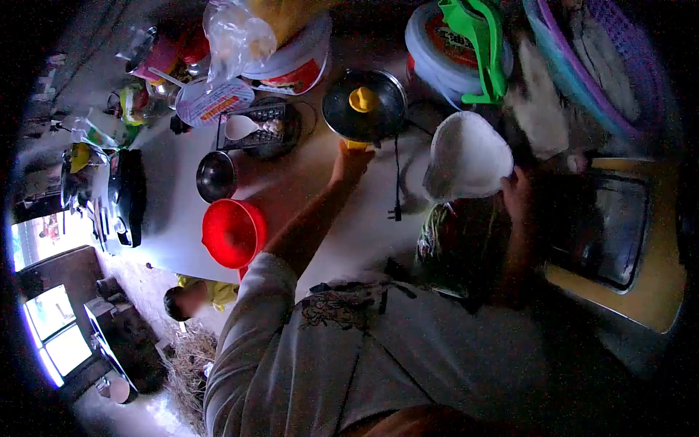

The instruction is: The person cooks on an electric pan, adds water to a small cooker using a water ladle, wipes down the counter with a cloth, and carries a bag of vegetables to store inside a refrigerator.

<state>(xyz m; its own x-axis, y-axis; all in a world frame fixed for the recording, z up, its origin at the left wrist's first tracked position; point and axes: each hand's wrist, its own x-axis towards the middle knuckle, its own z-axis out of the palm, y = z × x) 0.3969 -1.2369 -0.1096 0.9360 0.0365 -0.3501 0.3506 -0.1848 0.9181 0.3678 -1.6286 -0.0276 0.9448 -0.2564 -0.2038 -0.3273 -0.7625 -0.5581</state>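
Observation:
My left hand [354,156] is closed around the yellow handle of a round dark lidded pan [342,113], which has a shiny rim and a yellow knob [363,100] in the middle. To its right, my right hand [517,193] grips the edge of a white bowl [473,156], which is tilted with its inside facing me. A dark power cord with a plug [395,213] lies between the two. Below the bowl is a bunch of green stalks [432,237], partly in shadow.
A red dipper [234,233], a small dark bowl [216,177] and a grater-like tray with a white spoon [241,127] are on the table's left. White buckets [291,62] line the back, a green plastic tool [483,51] on one. A person in yellow [218,293] is beyond the left edge.

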